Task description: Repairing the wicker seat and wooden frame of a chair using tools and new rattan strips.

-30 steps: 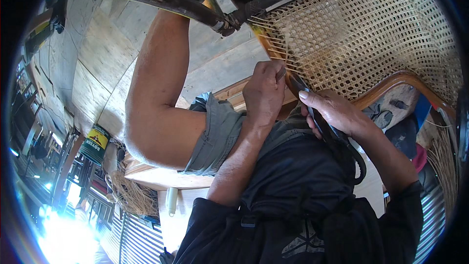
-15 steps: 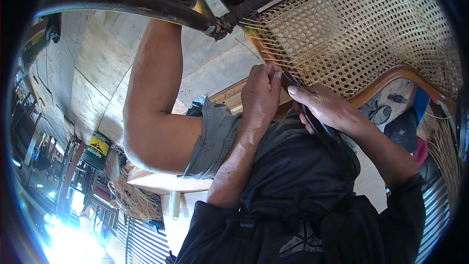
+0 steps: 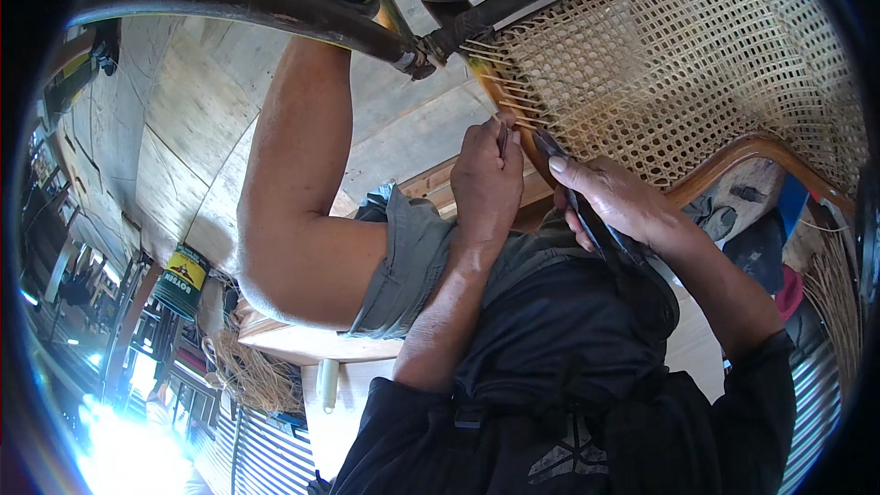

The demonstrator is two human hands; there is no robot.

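Note:
My right hand (image 3: 623, 200) is wrapped round the dark handles of a pair of pliers (image 3: 594, 225), whose tip lies at the edge of the woven cane panel (image 3: 646, 50). Close beside it on the left, my left hand (image 3: 489, 170) is closed in a pinch at the brown wooden rail (image 3: 490, 81). A small dark piece shows between its fingers, but I cannot make out what it is. Loose cane ends (image 3: 518, 92) stick out in a row across the rail, just beyond my fingertips.
A thick dark curved pole (image 3: 238, 2) crosses the upper left, joined by a wrapped binding. My bent leg (image 3: 298, 183) lies left of the work. A green and yellow can (image 3: 181, 280) and a bundle of fibres (image 3: 252, 374) are farther left. Long cane strands (image 3: 832, 284) stand at right.
The pliers have drawn slightly right, away from my left fingers, and their tip now shows by the cane edge. My left hand stays pinched near the rail. The view has shifted a little.

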